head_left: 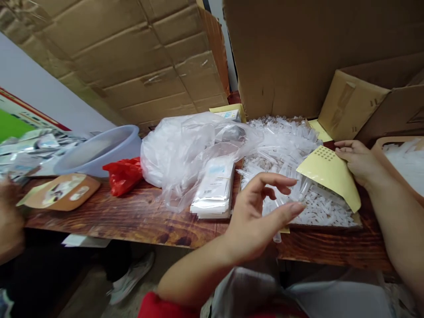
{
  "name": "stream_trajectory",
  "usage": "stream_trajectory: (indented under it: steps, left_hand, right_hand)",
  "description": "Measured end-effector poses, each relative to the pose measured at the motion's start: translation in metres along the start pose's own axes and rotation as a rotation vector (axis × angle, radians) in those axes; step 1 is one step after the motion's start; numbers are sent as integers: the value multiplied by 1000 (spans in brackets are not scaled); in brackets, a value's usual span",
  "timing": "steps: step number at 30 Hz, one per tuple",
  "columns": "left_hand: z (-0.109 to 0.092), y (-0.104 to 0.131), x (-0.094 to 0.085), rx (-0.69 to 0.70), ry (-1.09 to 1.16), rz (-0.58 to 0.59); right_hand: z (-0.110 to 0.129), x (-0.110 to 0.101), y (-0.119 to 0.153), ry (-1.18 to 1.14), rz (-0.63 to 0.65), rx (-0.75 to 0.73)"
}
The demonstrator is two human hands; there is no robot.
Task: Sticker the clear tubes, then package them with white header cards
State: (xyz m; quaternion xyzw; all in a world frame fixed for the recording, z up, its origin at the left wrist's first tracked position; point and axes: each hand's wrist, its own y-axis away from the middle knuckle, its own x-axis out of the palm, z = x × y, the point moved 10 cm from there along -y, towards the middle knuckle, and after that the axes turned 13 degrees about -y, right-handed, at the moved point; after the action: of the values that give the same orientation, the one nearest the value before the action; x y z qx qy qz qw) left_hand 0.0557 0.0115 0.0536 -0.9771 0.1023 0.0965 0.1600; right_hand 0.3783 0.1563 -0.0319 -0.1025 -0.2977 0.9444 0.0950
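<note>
**Fingers: right hand [357, 162] pinching yellow card [338, 176]; left hand [256, 216] empty, thumb and forefinger apart.**

Card tilts over cardboard tray [357, 219], held at its edge, likely to keep the dotted face uncovered. Tray's heaped with loose clear plastic tubes [286, 138]. Orange tub [380, 152] beyond right hand holds whitish plastic pieces [406, 159].

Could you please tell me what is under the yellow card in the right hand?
Small white plastic pieces show along the lower edge of the yellow card; whatever its middle covers is hidden.
</note>
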Motion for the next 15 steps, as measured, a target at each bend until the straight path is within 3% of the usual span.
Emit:
stream_trajectory:
  steps: [3,7,10,15]
  left_hand:
    - [15,-30,18,-84,24,78]
    - [21,-61,27,-1,-79,76]
    - [28,-75,29,42,-149,41]
    - [47,-89,43,2,-108,96]
  right_hand:
    - [3,10,0,-162,19,132]
    - [22,28,10,-310,75,256]
    - [39,39,20,-369,111,330]
    - [52,51,31,-587,89,509]
